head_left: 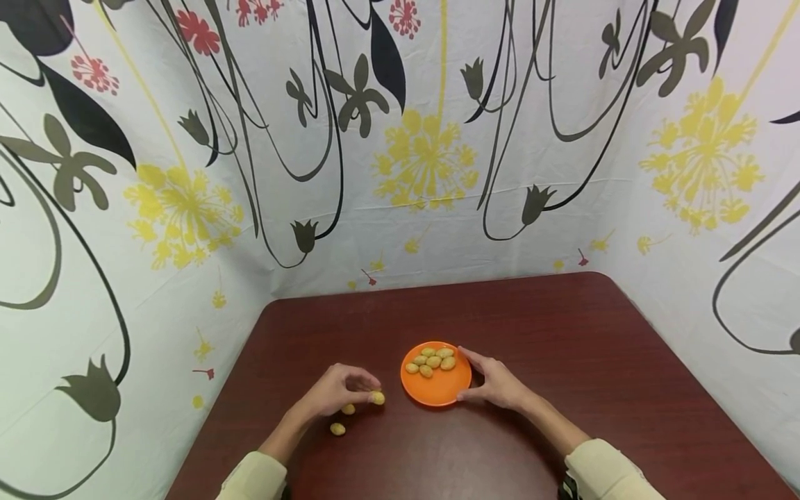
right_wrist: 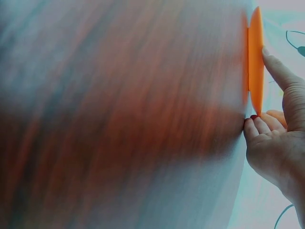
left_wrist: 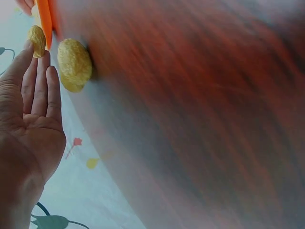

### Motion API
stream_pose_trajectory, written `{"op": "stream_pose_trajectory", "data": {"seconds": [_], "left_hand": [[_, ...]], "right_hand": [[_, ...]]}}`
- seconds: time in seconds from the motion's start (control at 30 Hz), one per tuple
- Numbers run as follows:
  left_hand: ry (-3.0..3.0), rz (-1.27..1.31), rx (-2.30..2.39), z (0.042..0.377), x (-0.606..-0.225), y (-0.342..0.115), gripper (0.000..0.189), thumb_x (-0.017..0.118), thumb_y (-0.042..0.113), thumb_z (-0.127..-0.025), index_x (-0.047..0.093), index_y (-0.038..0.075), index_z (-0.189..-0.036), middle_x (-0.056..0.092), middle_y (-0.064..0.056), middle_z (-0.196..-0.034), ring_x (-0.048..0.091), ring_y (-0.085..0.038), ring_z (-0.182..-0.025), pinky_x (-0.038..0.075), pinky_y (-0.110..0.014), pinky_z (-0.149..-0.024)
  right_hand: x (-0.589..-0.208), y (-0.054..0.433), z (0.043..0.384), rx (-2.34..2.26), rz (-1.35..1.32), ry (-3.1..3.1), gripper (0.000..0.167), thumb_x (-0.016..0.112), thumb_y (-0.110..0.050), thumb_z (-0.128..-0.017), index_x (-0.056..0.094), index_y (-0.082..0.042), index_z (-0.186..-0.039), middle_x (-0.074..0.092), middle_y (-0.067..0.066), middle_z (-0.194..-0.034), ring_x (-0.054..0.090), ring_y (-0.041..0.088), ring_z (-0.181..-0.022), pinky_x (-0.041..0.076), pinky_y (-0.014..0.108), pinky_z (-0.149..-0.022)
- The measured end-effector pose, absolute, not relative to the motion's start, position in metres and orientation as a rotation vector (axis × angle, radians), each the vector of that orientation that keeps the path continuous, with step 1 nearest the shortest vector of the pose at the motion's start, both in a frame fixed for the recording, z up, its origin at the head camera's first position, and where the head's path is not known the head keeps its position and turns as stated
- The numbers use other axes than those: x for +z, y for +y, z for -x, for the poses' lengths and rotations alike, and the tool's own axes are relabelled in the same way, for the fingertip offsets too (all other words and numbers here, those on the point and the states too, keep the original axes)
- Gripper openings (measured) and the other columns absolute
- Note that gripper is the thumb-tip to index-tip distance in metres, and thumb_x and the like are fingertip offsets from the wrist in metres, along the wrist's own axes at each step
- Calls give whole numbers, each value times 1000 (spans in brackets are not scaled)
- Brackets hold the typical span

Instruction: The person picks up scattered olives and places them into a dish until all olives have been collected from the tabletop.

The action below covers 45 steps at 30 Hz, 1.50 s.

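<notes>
In the head view, my left hand (head_left: 337,390) pinches a small wrinkled yellow oval (head_left: 378,398) between thumb and fingertips, left of an orange plate (head_left: 440,393). The left wrist view shows this held oval (left_wrist: 36,41) at the thumb tip, the other fingers extended beside it. Two more yellow ovals (head_left: 337,429) lie on the table by that hand, one partly under it. Several similar ovals (head_left: 434,362) sit together on the plate's far half. At the plate's right side, my right hand (head_left: 498,384) holds the rim between spread thumb and fingers.
A dark red-brown table (head_left: 531,326) with rounded far corners carries everything. White cloth (head_left: 425,257) with printed flowers stands behind it and along both sides.
</notes>
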<state>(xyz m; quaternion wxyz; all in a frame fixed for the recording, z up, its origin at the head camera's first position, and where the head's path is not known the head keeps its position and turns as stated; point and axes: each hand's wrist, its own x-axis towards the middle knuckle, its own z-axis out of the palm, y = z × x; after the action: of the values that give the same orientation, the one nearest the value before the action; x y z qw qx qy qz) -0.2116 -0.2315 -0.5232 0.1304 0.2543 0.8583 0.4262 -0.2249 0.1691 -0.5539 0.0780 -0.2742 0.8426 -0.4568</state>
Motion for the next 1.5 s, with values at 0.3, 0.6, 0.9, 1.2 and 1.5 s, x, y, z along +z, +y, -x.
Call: {"op": "stream_pose_trajectory", "data": {"seconds": [0.3, 0.6, 0.9, 1.2, 1.5], "left_hand": [[2500, -778, 1258, 217, -519, -214, 18, 83, 27, -96, 81, 22, -113, 78, 11, -106, 75, -10, -97, 61, -27, -86], [2552, -784, 1314, 224, -519, -189, 21, 84, 29, -95, 82, 19, -113, 78, 12, -105, 74, -9, -96, 61, -28, -88], [2639, -764, 1349, 227, -521, -165, 22, 84, 27, -94, 82, 17, -113, 78, 14, -103, 74, -6, -94, 61, -25, -84], [2660, -783, 1429, 229, -526, -140, 22, 84, 19, -94, 82, 9, -113, 80, 5, -107, 75, -7, -94, 62, -25, -82], [2763, -722, 1408, 228, -529, -116, 23, 84, 27, -93, 83, 13, -111, 79, 9, -101, 74, -4, -90, 61, -23, -81]], "right_hand": [[-554, 169, 225, -1366, 823, 2524, 101, 90, -27, -88, 31, 8, -162, 37, 28, -165, 38, 43, -151, 37, 57, -117], [-554, 169, 224, -1361, 835, 2535, 101, 90, -28, -88, 31, 8, -162, 38, 28, -164, 39, 42, -151, 37, 57, -116], [-551, 170, 223, -1375, 860, 2541, 100, 90, -26, -89, 32, 12, -160, 38, 31, -163, 38, 47, -150, 38, 58, -115], [-551, 169, 223, -1373, 834, 2538, 100, 90, -25, -88, 32, 10, -161, 38, 30, -163, 38, 45, -150, 38, 57, -116], [-553, 171, 223, -1376, 853, 2529, 99, 89, -26, -90, 31, 10, -161, 37, 30, -164, 39, 45, -150, 37, 58, -116]]}}
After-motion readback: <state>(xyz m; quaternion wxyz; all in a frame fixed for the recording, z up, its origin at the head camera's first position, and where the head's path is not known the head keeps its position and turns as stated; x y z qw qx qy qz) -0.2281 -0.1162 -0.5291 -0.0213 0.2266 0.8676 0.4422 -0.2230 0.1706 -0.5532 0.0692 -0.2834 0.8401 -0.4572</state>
